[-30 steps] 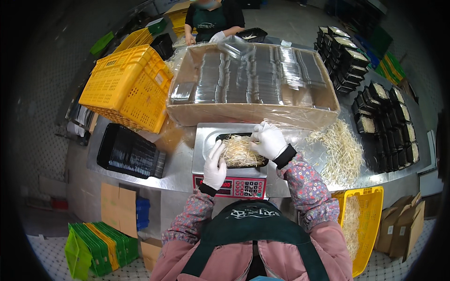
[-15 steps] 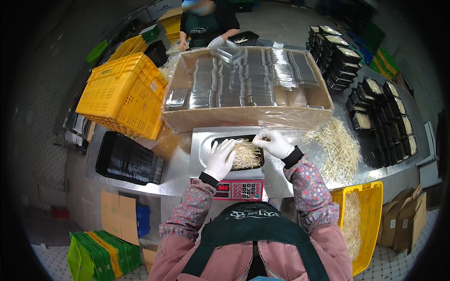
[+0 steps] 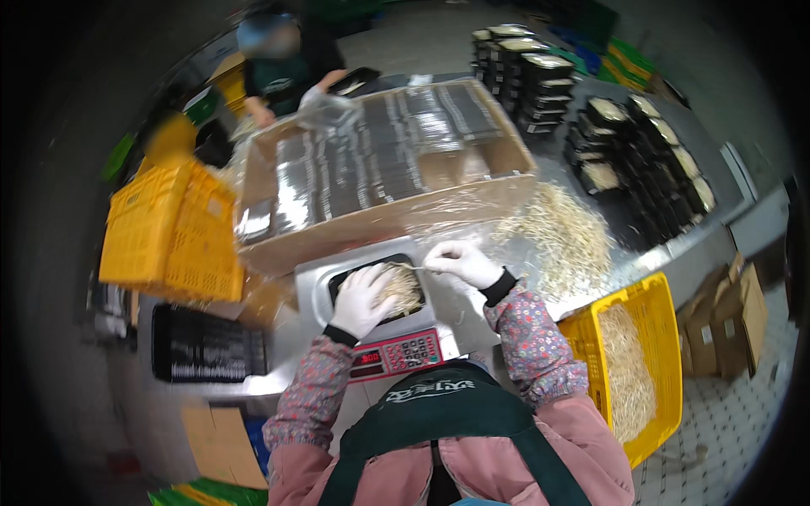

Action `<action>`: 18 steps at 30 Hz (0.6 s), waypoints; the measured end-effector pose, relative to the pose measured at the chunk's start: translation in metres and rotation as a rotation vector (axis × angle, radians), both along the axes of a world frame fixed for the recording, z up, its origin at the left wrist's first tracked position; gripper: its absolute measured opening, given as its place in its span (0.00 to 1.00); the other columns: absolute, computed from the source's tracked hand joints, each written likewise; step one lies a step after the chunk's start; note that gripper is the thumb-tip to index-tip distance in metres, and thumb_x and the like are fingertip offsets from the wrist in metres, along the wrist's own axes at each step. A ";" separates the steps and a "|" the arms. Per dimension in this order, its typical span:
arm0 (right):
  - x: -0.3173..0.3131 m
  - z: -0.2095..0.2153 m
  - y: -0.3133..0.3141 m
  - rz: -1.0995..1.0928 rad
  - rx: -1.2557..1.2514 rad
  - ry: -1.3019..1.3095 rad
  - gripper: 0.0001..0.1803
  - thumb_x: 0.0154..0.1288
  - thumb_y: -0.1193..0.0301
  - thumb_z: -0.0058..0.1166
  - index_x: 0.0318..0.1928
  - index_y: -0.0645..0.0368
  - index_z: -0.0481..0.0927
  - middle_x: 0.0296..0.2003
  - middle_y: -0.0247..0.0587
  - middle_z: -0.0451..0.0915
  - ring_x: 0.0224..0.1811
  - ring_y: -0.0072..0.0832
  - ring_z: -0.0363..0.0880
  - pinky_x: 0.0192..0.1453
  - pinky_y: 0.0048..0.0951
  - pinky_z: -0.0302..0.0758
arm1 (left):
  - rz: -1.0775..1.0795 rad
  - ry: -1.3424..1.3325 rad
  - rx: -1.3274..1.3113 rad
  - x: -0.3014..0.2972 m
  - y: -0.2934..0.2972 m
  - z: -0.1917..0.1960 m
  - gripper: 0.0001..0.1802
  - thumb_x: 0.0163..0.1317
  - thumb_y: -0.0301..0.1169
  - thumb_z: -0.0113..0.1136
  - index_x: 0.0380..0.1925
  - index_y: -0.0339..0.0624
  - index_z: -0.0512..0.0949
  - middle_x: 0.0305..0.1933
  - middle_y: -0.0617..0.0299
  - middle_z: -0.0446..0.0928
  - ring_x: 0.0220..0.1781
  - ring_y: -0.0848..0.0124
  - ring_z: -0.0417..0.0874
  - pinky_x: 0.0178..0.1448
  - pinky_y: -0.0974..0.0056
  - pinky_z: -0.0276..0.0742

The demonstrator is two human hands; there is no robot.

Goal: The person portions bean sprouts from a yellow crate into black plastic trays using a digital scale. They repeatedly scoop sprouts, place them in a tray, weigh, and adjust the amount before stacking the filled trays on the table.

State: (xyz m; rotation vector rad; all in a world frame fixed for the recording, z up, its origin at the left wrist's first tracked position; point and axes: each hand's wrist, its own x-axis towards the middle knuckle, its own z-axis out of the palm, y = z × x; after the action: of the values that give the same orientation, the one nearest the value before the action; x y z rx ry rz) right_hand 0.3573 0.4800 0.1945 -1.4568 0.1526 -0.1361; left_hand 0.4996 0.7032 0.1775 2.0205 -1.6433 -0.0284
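A black plastic tray (image 3: 332, 282) of bean sprouts (image 3: 407, 295) sits on the metal plate of a red-fronted digital scale (image 3: 396, 354). My gloved left hand (image 3: 363, 301) lies over the sprouts on the tray's left side, fingers stretched out. Beyond the tray's right edge, my gloved right hand (image 3: 464, 265) pinches the end of a thin bean sprout strand that reaches back towards the tray. Right of that hand, a loose heap of sprouts (image 3: 567, 240) spreads over the metal table.
A carton of clear plastic lids (image 3: 388, 211) stands behind the scale. Yellow crates (image 3: 160, 236) flank the table, one at lower right holding sprouts. Stacked black trays (image 3: 207, 344) lie at left; filled trays (image 3: 544, 84) stand at far right. A co-worker (image 3: 287, 80) stands opposite.
The whole view has turned and shifted. My right hand has drawn away from the tray's right edge, with a sprout strand now visible at its fingertips. My left hand still rests on the sprouts.
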 end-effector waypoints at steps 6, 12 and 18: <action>-0.063 -0.031 -0.023 -0.205 0.007 0.060 0.08 0.64 0.68 0.59 0.38 0.60 0.83 0.30 0.27 0.80 0.34 0.15 0.75 0.41 0.21 0.73 | 0.053 0.078 -0.084 0.010 0.007 -0.015 0.21 0.61 0.27 0.52 0.55 0.37 0.74 0.58 0.47 0.73 0.60 0.52 0.72 0.65 0.54 0.66; -0.152 -0.075 -0.063 -0.421 0.088 0.109 0.08 0.64 0.69 0.59 0.37 0.61 0.82 0.31 0.31 0.81 0.34 0.17 0.77 0.42 0.21 0.75 | 0.010 0.127 -0.084 0.008 0.002 -0.018 0.22 0.62 0.22 0.48 0.58 0.39 0.71 0.59 0.48 0.73 0.61 0.52 0.73 0.65 0.55 0.66; -0.309 -0.020 -0.161 -1.088 -0.191 0.084 0.09 0.64 0.68 0.58 0.37 0.60 0.83 0.33 0.32 0.81 0.36 0.20 0.78 0.46 0.24 0.75 | 0.136 0.016 0.171 -0.030 -0.008 0.046 0.47 0.45 0.34 0.68 0.67 0.37 0.59 0.71 0.46 0.58 0.74 0.52 0.55 0.75 0.49 0.48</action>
State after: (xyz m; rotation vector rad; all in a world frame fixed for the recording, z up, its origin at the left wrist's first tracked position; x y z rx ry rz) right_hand 0.0479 0.3187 0.1740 -1.4261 1.0160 -0.9899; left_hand 0.4695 0.6950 0.2237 2.2496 -1.5357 -0.1407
